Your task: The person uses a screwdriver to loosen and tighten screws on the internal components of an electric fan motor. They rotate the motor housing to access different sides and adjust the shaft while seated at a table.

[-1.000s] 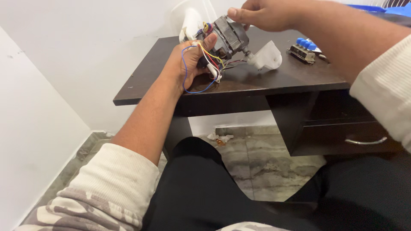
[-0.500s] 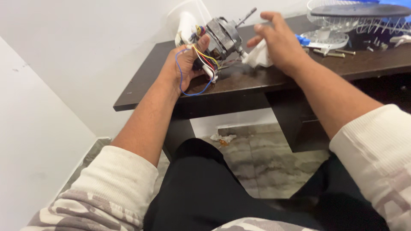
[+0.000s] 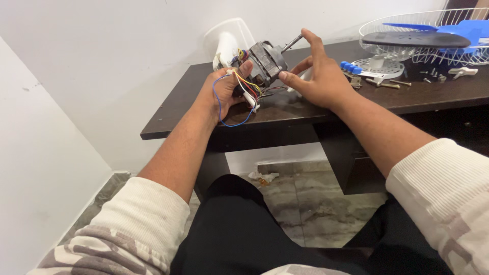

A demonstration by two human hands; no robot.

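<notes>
My left hand (image 3: 223, 92) grips a small grey electric motor (image 3: 266, 62) just above the dark wooden table (image 3: 285, 109). Blue, yellow, red and white wires (image 3: 239, 91) hang from the motor over my left wrist. A thin metal shaft (image 3: 291, 43) sticks out of the motor toward the upper right. My right hand (image 3: 317, 77) is beside the motor with its fingers spread; the thumb tip touches the motor's body and the index finger reaches up near the shaft.
A clear plastic housing (image 3: 226, 42) stands behind the motor against the white wall. At the right lie a white wire fan guard (image 3: 407, 38), blue fan blades (image 3: 458, 31), a blue-knobbed part (image 3: 350, 67) and several loose screws (image 3: 389, 84). Below is a tiled floor (image 3: 310, 203).
The view has shifted, bringing the fan guard into sight. My right hand came down from above the motor to its right side and now touches it with the thumb.
</notes>
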